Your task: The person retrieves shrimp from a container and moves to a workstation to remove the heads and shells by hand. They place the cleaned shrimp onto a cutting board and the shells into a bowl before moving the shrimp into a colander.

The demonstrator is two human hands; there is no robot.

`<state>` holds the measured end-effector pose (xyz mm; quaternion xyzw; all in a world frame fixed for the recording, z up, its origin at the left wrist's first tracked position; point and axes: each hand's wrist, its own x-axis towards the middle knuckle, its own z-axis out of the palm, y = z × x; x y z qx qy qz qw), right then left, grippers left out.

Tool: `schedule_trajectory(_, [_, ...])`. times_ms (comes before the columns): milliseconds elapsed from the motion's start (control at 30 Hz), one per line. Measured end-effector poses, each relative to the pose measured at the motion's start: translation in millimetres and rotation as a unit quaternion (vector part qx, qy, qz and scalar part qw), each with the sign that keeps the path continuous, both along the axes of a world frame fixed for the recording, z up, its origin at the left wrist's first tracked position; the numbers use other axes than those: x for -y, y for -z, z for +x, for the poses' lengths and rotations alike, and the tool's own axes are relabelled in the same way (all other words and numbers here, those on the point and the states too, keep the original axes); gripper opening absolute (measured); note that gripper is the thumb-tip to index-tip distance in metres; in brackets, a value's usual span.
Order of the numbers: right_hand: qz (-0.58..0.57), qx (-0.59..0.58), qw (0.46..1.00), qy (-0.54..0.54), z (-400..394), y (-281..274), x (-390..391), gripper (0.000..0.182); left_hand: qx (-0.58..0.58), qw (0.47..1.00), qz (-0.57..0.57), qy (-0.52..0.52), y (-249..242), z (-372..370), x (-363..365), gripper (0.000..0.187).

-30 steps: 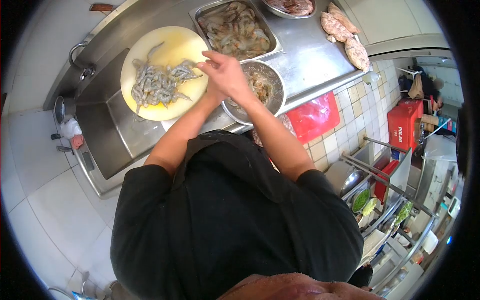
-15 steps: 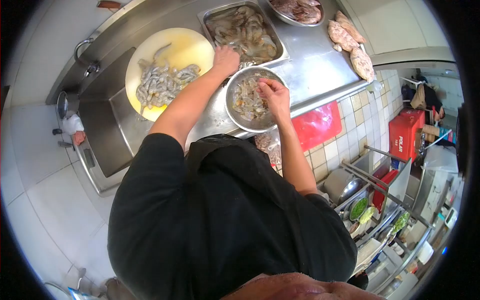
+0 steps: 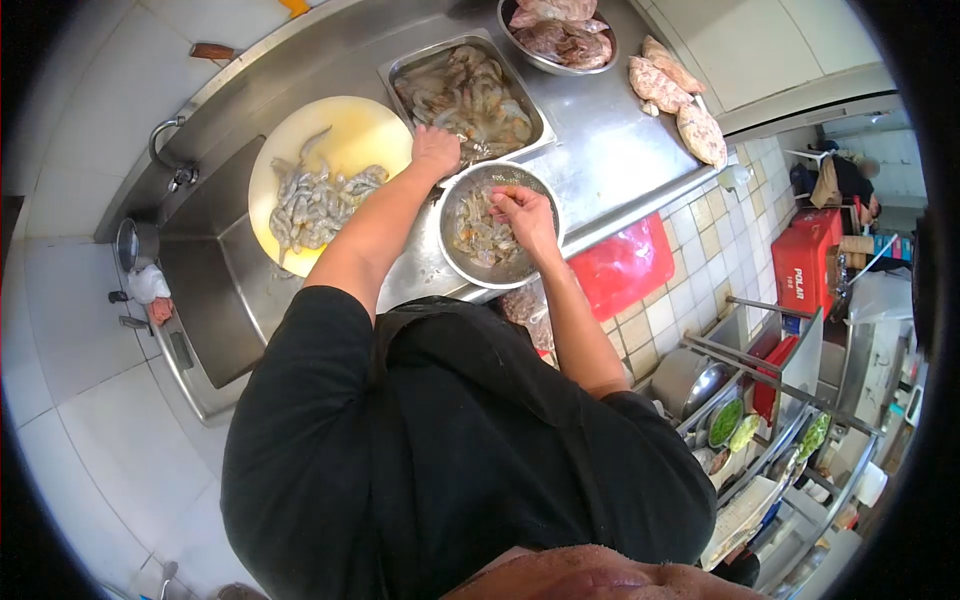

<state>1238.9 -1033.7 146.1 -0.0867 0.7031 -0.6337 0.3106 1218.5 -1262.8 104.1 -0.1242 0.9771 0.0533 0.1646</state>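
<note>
My left hand (image 3: pixel 436 152) rests with curled fingers at the near edge of a rectangular steel tray (image 3: pixel 398 62) of grey shrimp (image 3: pixel 468 95), just above the rim of a round steel colander (image 3: pixel 462 268). What it grips is hidden. My right hand (image 3: pixel 522 212) is inside the colander, fingertips pinched together on a shrimp among the pale shrimp (image 3: pixel 478 235) there. To the left, a round yellow cutting board (image 3: pixel 350 130) over the sink carries a heap of small grey shrimp (image 3: pixel 312 205).
A steel bowl (image 3: pixel 512 42) of meat and loose raw chicken pieces (image 3: pixel 690 125) lie on the counter's far right. Sink basin (image 3: pixel 215 295) and faucet (image 3: pixel 165 150) sit left. A red bag (image 3: pixel 625 262), red cooler (image 3: pixel 805 255) and wire racks (image 3: pixel 745 420) stand on the right.
A second ago both hands were together over the cutting board. The left hand moved to the tray edge and the right hand dropped into the colander; both have stayed there.
</note>
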Motion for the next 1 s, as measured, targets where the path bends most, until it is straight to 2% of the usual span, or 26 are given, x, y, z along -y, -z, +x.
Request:
schedule_trajectory(33, [0.006, 0.0, 1.0, 0.0, -1, 1, -2, 0.024, 0.026, 0.999, 0.022, -0.006, -6, 0, 0, 0.028])
schedule_trajectory(167, [-0.006, 0.019, 1.0, 0.009, -4, 2, -7, 0.023, 0.001, 0.998, 0.061, 0.027, -2, 0, 15, 0.03])
schedule_trajectory(267, [-0.016, 0.035, 0.999, 0.025, -7, 6, -9, 0.023, -0.034, 0.986, 0.15, -0.067, -5, 0, 27, 0.025])
schedule_trajectory(400, [-0.023, 0.036, 0.999, 0.027, -11, 12, -2, 0.024, -0.099, 0.97, 0.204, -0.085, -14, 21, 22, 0.021])
schedule_trajectory(500, [-0.008, 0.001, 1.0, 0.002, -10, 23, 3, 0.026, -0.088, 0.985, 0.145, -0.033, -29, 31, 4, 0.02])
schedule_trajectory(533, [0.0, -0.015, 1.0, -0.011, -10, 27, 2, 0.026, -0.12, 0.985, 0.124, -0.023, -25, 31, 1, 0.021])
schedule_trajectory(600, [0.098, -0.191, 0.977, 0.005, -3, 14, -11, 0.026, -0.184, 0.98, 0.079, -0.01, -22, 33, -3, 0.023])
schedule_trajectory(633, [0.138, -0.276, 0.951, 0.004, -1, 10, -13, 0.026, -0.198, 0.974, 0.112, -0.023, -27, 38, -2, 0.025])
schedule_trajectory(667, [0.16, -0.366, 0.916, 0.039, -4, 36, -24, 0.026, -0.209, 0.967, 0.142, -0.043, -41, 51, -6, 0.029])
schedule_trajectory(700, [0.181, -0.409, 0.893, 0.051, 1, 16, -37, 0.026, -0.301, 0.944, 0.13, -0.044, -38, 69, -6, 0.03])
schedule_trajectory(733, [0.213, -0.43, 0.874, 0.076, 2, 13, -48, 0.028, -0.328, 0.932, 0.142, -0.055, -57, 96, -11, 0.032])
schedule_trajectory(800, [0.249, -0.42, 0.864, 0.122, 7, 7, -69, 0.028, -0.411, 0.905, 0.082, -0.071, -68, 161, -11, 0.041])
schedule_trajectory(867, [0.24, -0.407, 0.875, 0.105, 13, 11, -79, 0.033, -0.413, 0.904, -0.016, -0.109, -58, 226, 7, 0.068])
schedule_trajectory(933, [0.231, -0.403, 0.881, 0.091, 24, 7, -78, 0.036, -0.312, 0.91, -0.072, -0.263, -50, 271, 23, 0.107])
schedule_trajectory(967, [0.257, -0.416, 0.87, 0.059, 30, 10, -74, 0.05, -0.275, 0.912, -0.078, -0.293, -38, 283, 33, 0.117])
schedule_trajectory(1000, [0.272, -0.413, 0.867, 0.068, 26, 15, -69, 0.054, -0.242, 0.911, -0.086, -0.322, -28, 288, 45, 0.126])
